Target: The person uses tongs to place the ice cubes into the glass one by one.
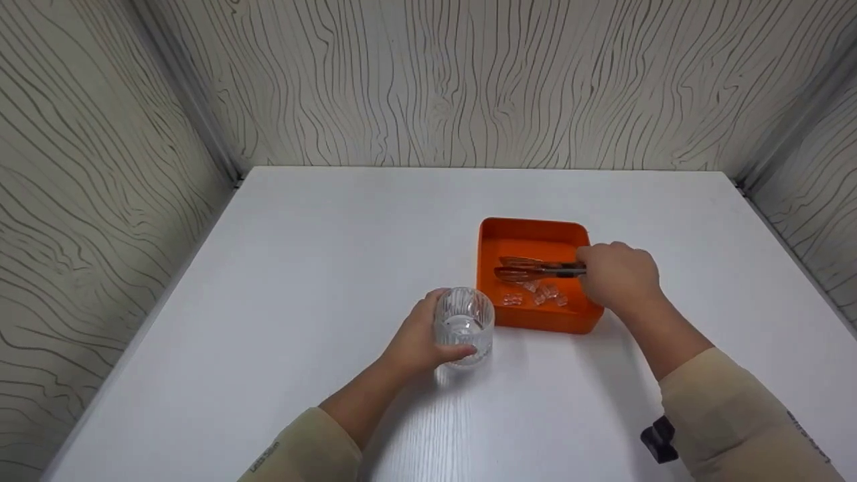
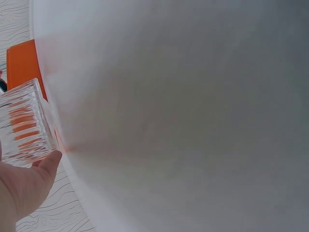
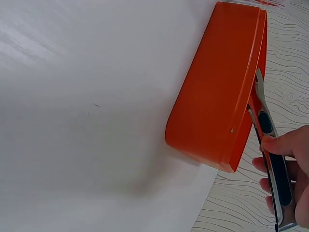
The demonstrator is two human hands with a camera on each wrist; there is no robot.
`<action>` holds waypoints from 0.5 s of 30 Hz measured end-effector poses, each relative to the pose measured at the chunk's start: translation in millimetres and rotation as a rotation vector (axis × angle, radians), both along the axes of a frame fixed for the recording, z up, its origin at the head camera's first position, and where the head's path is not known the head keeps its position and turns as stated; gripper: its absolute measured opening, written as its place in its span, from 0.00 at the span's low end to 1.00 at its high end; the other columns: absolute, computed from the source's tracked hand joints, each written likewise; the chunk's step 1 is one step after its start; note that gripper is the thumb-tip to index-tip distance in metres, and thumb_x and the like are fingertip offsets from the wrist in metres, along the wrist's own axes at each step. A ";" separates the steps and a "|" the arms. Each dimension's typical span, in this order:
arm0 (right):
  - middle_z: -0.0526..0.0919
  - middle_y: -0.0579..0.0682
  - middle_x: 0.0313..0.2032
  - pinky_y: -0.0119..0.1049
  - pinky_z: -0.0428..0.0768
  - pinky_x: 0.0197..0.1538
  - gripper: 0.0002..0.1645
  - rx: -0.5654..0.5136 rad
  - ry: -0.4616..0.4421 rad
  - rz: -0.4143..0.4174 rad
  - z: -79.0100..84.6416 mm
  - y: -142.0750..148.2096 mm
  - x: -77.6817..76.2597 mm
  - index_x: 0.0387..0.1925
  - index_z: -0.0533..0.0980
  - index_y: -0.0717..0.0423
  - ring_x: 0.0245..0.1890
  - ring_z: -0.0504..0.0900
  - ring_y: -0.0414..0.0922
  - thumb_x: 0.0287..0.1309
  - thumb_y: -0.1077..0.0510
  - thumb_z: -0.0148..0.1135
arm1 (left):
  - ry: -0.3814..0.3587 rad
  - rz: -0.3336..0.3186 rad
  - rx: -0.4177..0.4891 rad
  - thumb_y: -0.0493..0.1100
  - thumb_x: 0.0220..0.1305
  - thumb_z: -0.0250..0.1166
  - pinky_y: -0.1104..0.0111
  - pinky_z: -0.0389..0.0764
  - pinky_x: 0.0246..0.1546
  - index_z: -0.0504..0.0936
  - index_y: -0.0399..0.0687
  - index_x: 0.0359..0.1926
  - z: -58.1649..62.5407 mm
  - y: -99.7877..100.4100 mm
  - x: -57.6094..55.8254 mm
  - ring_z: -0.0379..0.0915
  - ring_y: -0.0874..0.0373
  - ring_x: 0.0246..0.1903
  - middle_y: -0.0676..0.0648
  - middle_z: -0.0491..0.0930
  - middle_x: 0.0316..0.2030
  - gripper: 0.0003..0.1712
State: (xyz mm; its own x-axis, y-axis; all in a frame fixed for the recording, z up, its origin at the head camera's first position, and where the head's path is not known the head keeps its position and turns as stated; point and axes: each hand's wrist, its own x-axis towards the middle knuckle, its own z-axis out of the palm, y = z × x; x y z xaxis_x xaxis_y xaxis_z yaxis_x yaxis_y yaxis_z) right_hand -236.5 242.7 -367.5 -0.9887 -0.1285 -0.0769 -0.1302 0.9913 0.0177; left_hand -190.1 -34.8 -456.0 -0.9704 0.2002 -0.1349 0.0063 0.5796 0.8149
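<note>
My left hand (image 1: 416, 341) grips a clear ribbed drinking glass (image 1: 463, 326), thumb along its near side and fingers round its left. The glass stands close to the near left corner of an orange tray (image 1: 543, 323). In my right hand (image 1: 621, 276) is a pair of tongs (image 1: 559, 270), gripped by the handles in the right wrist view, with dark inlays (image 3: 277, 176) along the metal. Their reddish-looking tips reach into the tray, slightly apart. Several clear ice-like cubes (image 1: 546, 294) lie on the tray floor just below the tips.
The white table (image 1: 321, 254) runs back to a wood-grain patterned panel (image 1: 428, 80), with similar panels at both sides. A small black object (image 1: 659, 440) shows beside the right sleeve (image 1: 730, 415).
</note>
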 end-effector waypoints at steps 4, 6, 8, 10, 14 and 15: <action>0.76 0.51 0.25 0.42 0.72 0.25 0.10 0.027 0.007 0.012 1.1 -3.9 -0.5 0.39 0.76 0.56 0.27 0.70 0.50 0.52 0.61 0.59 | -0.004 0.008 0.004 0.54 0.36 0.77 0.54 0.68 0.56 0.54 0.64 0.65 0.0 0.7 0.4 0.63 0.55 0.58 0.55 0.65 0.58 0.56; 0.76 0.51 0.25 0.41 0.72 0.24 0.11 0.043 0.012 0.018 1.2 -5.4 -1.4 0.40 0.76 0.56 0.27 0.70 0.50 0.52 0.61 0.58 | -0.005 0.011 0.013 0.54 0.35 0.77 0.54 0.69 0.56 0.55 0.64 0.65 -0.1 0.6 0.5 0.63 0.55 0.57 0.56 0.65 0.58 0.56; 0.76 0.51 0.25 0.41 0.72 0.23 0.11 0.057 0.023 0.027 1.2 -6.9 -2.4 0.40 0.76 0.56 0.26 0.70 0.50 0.52 0.61 0.58 | 0.002 0.004 0.019 0.54 0.35 0.77 0.55 0.69 0.56 0.55 0.64 0.65 -0.5 -0.2 0.3 0.63 0.56 0.57 0.56 0.65 0.57 0.56; 0.76 0.51 0.25 0.41 0.72 0.23 0.11 0.069 0.035 0.034 1.6 -8.4 -3.0 0.40 0.76 0.56 0.26 0.70 0.50 0.52 0.61 0.58 | 0.018 -0.010 0.026 0.54 0.35 0.77 0.55 0.69 0.56 0.55 0.63 0.65 -0.5 -1.4 0.4 0.64 0.56 0.56 0.56 0.66 0.57 0.56; 0.77 0.52 0.26 0.44 0.74 0.25 0.13 0.079 0.043 0.029 2.8 -10.5 -2.8 0.42 0.76 0.55 0.27 0.71 0.50 0.52 0.61 0.58 | 0.041 -0.030 0.025 0.53 0.35 0.77 0.56 0.69 0.56 0.56 0.61 0.64 0.0 -2.9 1.1 0.64 0.56 0.55 0.55 0.66 0.56 0.55; 0.77 0.52 0.27 0.45 0.75 0.26 0.14 0.080 0.035 0.024 3.1 -10.5 -2.8 0.43 0.76 0.56 0.27 0.71 0.50 0.52 0.61 0.58 | 0.038 -0.028 0.023 0.53 0.35 0.77 0.55 0.69 0.56 0.56 0.61 0.64 0.2 -2.8 1.1 0.64 0.56 0.55 0.55 0.66 0.56 0.55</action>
